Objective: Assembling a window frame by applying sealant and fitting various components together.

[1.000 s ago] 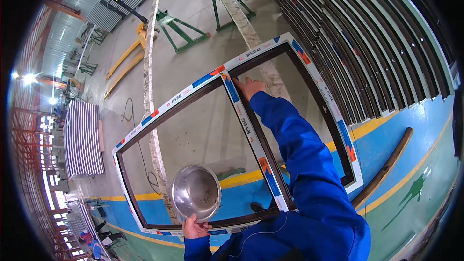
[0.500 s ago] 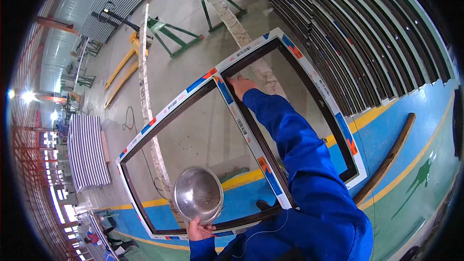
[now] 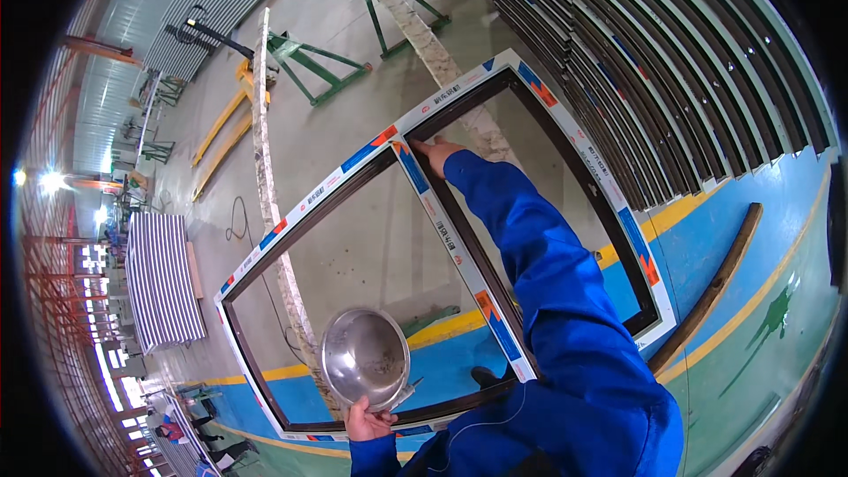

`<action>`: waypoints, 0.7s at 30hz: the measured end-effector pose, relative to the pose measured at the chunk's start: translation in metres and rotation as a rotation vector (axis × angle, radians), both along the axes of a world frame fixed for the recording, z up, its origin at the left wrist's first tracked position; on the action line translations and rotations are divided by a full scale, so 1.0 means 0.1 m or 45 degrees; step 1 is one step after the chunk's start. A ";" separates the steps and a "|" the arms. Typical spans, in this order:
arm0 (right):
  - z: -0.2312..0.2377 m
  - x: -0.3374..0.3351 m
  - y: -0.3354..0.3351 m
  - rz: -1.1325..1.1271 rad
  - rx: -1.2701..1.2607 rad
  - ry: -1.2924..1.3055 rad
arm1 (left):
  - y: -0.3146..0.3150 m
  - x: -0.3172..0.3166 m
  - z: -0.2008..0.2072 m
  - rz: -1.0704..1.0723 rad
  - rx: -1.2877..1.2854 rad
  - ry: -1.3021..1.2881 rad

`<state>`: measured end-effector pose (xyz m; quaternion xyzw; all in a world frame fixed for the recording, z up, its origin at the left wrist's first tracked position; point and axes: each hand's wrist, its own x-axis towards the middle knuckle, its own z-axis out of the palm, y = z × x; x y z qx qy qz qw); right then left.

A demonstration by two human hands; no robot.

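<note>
My left hand (image 3: 368, 421) grips the near rim of a shiny metal bowl (image 3: 360, 355), tilted so that its inside shows. A few dark specks lie in the bowl, too small to name. Under both arms spans a large rectangular window frame (image 3: 311, 200), its white faces covered with printed film and its inner edges dark. A crossbar (image 3: 452, 243) divides it into two openings. My right hand (image 3: 435, 155) reaches over the frame to the far inner corner beside the crossbar. Its fingers are drawn together against the dark edge; whatever they hold is hidden.
Two long mottled beams (image 3: 268, 150) run under the frame, with green trestles (image 3: 314, 66) farther off. Many similar frames (image 3: 654, 62) stand stacked at the right. A wooden strip (image 3: 715, 287) lies on the floor nearby. Beyond the left beam is a yellow pallet truck (image 3: 225, 128).
The bowl and my left hand have shifted very slightly right, and the bowl's tilt differs a little. My right hand stays at the same inner corner.
</note>
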<state>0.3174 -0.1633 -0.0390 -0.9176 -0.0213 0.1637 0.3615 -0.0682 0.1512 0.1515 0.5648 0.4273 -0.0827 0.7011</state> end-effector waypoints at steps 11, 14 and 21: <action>-0.55 0.23 -0.04 -0.039 0.456 -0.153 | -0.04 0.01 -0.02 -0.010 0.030 -0.008; -0.36 0.19 0.08 -0.115 0.279 -0.119 | 0.02 0.00 -0.01 0.026 0.027 0.010; -0.31 0.15 0.13 -0.184 0.367 -0.232 | 0.05 0.00 -0.02 0.039 -0.031 0.003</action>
